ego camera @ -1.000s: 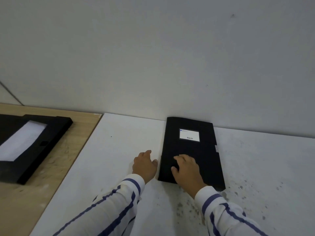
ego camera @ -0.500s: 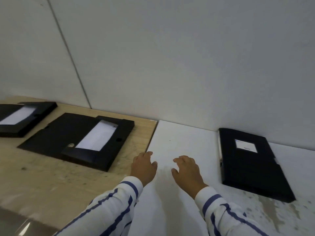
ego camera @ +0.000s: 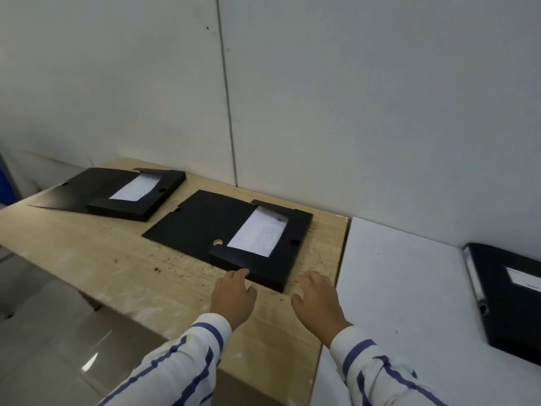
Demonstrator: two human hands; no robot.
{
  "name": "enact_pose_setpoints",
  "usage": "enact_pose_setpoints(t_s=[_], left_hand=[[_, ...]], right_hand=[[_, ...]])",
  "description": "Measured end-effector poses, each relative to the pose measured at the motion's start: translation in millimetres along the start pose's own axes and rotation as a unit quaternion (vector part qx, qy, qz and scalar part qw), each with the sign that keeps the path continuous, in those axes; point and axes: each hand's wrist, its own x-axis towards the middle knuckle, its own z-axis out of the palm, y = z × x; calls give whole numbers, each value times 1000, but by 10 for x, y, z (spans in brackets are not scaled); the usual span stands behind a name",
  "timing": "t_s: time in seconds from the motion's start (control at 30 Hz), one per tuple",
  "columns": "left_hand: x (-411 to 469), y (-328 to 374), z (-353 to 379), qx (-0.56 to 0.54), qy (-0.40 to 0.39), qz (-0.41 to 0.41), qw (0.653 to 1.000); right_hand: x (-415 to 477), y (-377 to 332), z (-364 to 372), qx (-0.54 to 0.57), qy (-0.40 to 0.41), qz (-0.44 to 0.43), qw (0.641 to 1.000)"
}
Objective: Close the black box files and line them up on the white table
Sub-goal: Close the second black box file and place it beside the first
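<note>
An open black box file (ego camera: pixel 205 227) lies on the wooden table (ego camera: pixel 102 259), its lid flapped out to the left and white paper showing inside. My left hand (ego camera: pixel 232 297) hovers at its near edge, fingertips just touching the front wall. My right hand (ego camera: pixel 317 300) floats beside its near right corner, fingers spread, holding nothing. A second open box file (ego camera: pixel 117 190) with paper lies further left. One closed black box file (ego camera: pixel 509 300) rests on the white table (ego camera: pixel 395 288) at the right.
A grey wall runs close behind both tables. The wooden table's front edge drops to a shiny grey floor (ego camera: pixel 44 347) at the lower left. A blue object (ego camera: pixel 6 183) stands at the far left edge.
My view and both hands have swung left, away from the closed file on the white table, over to the nearer open file on the wooden table.
</note>
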Motion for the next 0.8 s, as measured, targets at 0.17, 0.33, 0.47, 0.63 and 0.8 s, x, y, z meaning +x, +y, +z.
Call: enact_pose_setpoints(t_s=[0.17,0.33,0.47,0.63,0.8], left_hand=[[214,-373,-213,-7,15,-36,999],[557,-647,-365,2,15,-47,999],[920,-888,-488,-2,-2,-72,997],[1355,-1158,-672,-1,-13,-102,995],[1726,-1377,-785,-11,-25,-109,994]], right_hand=[[331,-351,274,11,-15,-25,1000],[703,-605,520,7,-26,-42,999],[1066,-754,681,-7,-46,-50,998],[1483,-864,901,-17,-84,-47,995],[1716,-993,1109,-28,-95,-33,995]])
